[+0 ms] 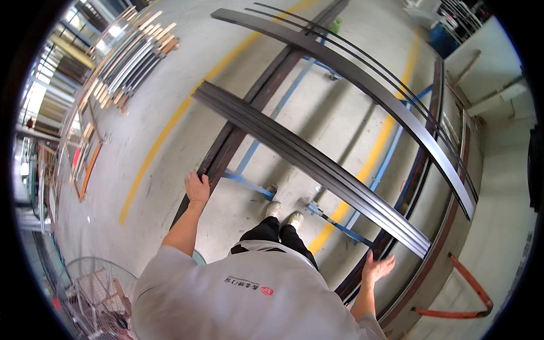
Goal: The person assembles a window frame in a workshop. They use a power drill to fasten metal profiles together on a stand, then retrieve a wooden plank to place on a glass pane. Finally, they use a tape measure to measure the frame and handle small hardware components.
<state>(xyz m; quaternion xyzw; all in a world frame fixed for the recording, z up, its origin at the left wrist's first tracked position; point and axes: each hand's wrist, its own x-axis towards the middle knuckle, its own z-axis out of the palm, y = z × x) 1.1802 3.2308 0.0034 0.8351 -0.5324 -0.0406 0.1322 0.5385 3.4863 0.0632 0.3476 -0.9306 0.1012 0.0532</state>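
Spanning the dark left rail [226, 148] and right rail [413, 181], the grooved grey profile [317, 163] lies crosswise. Left hand [197, 188]: on the left rail; finger grip cannot be determined. Right hand [375, 270]: near the right rail, fingers extended, released.

fan [101, 290] — lower left | bar stack [131, 61] — upper left | orange bracket [471, 282]

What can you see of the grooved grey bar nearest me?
The grooved bar is long and dark grey, metal-looking, with lengthwise ridges and a sheen brightening toward its right end. Whether it is one piece or several is unclear. It lies across two dark support rails, its left end overhanging. Neither the left hand nor the right hand appears to touch it.
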